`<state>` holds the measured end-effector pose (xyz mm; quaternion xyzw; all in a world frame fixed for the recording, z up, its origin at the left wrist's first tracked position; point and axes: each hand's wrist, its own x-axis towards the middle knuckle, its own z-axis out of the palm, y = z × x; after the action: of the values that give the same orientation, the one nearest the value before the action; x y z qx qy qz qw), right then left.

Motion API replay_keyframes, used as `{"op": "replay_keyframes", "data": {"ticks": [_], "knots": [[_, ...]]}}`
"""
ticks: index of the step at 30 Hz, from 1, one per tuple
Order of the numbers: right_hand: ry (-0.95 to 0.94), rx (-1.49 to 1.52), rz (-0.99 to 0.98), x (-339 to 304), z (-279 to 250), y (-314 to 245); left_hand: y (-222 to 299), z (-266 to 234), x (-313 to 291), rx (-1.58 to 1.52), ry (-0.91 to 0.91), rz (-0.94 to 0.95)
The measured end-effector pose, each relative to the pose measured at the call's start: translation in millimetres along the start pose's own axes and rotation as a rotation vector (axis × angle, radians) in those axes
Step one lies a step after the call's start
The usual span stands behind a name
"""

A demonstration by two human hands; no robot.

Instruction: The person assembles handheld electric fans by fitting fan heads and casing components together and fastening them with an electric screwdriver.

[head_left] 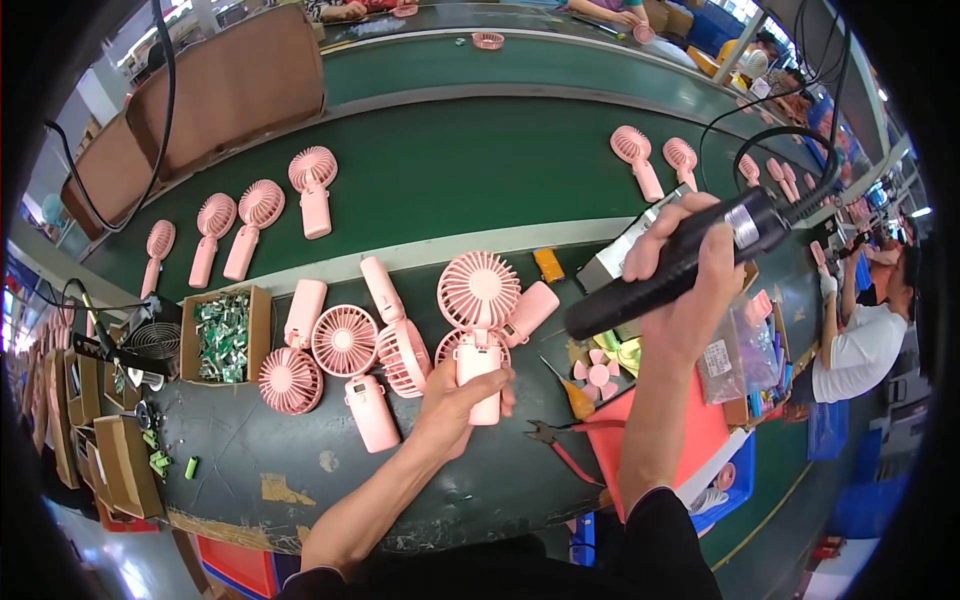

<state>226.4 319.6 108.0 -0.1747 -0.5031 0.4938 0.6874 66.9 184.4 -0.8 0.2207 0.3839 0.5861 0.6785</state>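
A: Starting with the largest, the green conveyor belt point(480, 170) is seen beyond both hands, with pink fans laid along it.

B: And nearer the grip?

A: The black electric screwdriver point(680, 265) is gripped in the right hand point(690, 290), fingers closed around its barrel. Its long axis is slanted, the tip end pointed down and to the left, toward the fan.

B: Where is that fan held?

A: The pink handheld fan point(478, 330) is clasped by its handle in the left hand point(455, 405), upright, head uppermost. It is placed just left of and below the screwdriver tip, apart from it. Smaller loose fans point(345, 340) are lying left of the held one.
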Motion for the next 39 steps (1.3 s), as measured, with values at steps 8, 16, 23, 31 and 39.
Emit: {"op": "replay_keyframes", "data": {"ticks": [8,16,23,31,39], "knots": [[-0.184,-0.002,-0.104,-35.2,30.1,3.1,-1.7,-6.4,-1.0,-0.027,-0.001,-0.013],[-0.206,0.039,-0.098,-39.1,35.0,8.6,-2.0,-5.6,-1.6,-0.04,0.003,-0.027],[-0.201,0.011,-0.064,-41.1,35.7,14.5,-4.0,-4.8,-4.0,-0.021,0.019,-0.027],[-0.26,-0.024,-0.064,-44.8,35.3,13.6,-1.2,-2.0,-4.1,-0.023,0.023,-0.053],[-0.219,-0.02,-0.005,-49.5,42.4,7.4,-5.7,-6.4,-5.2,-0.046,0.005,-0.032]]}}
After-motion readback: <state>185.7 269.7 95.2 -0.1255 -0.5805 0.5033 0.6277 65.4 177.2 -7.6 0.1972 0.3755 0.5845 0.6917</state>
